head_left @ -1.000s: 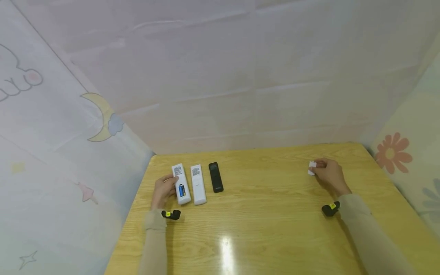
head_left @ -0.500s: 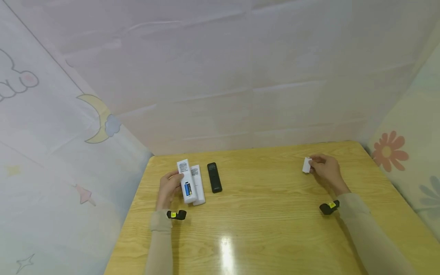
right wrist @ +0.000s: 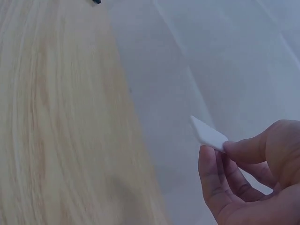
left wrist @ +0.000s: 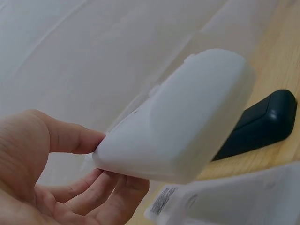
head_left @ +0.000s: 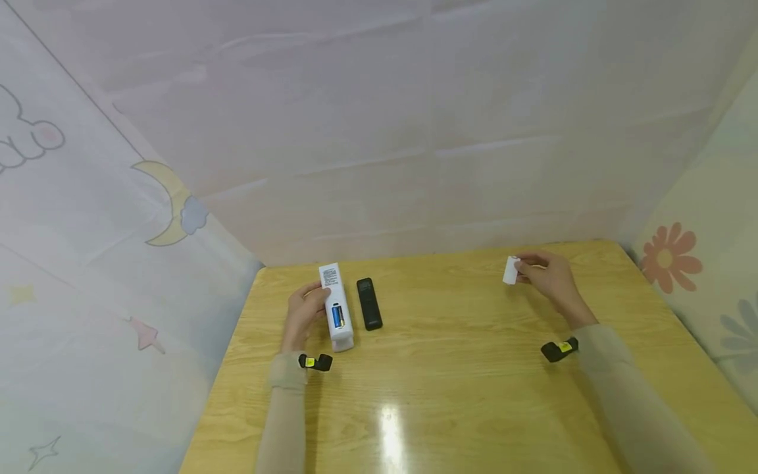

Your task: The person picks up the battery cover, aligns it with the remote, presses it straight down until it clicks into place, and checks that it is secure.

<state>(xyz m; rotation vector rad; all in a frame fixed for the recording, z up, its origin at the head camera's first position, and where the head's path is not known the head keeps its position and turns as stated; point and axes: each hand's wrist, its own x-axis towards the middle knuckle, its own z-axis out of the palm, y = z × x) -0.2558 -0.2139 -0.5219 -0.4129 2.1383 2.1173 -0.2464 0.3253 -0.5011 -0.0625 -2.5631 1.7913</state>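
Note:
My left hand (head_left: 304, 309) grips a white remote control (head_left: 336, 293) by its side, thumb on top, and holds it tilted above the table. Its battery compartment is uncovered, and blue batteries (head_left: 338, 316) show inside. Below it lies a second white remote (left wrist: 243, 197), mostly hidden in the head view. At the right, my right hand (head_left: 552, 276) pinches a small white battery cover (head_left: 511, 270) between thumb and fingers, raised off the table. The right wrist view shows this cover (right wrist: 209, 134) nearly edge-on.
A black remote (head_left: 370, 304) lies just right of the white ones. The wooden table (head_left: 450, 368) ends at the back against a pale cloth wall (head_left: 379, 164). Patterned cloth hangs along both sides.
My left hand has lifted the white remote off the table and carried it right, over the second white remote. My right hand has raised the battery cover and moved it left.

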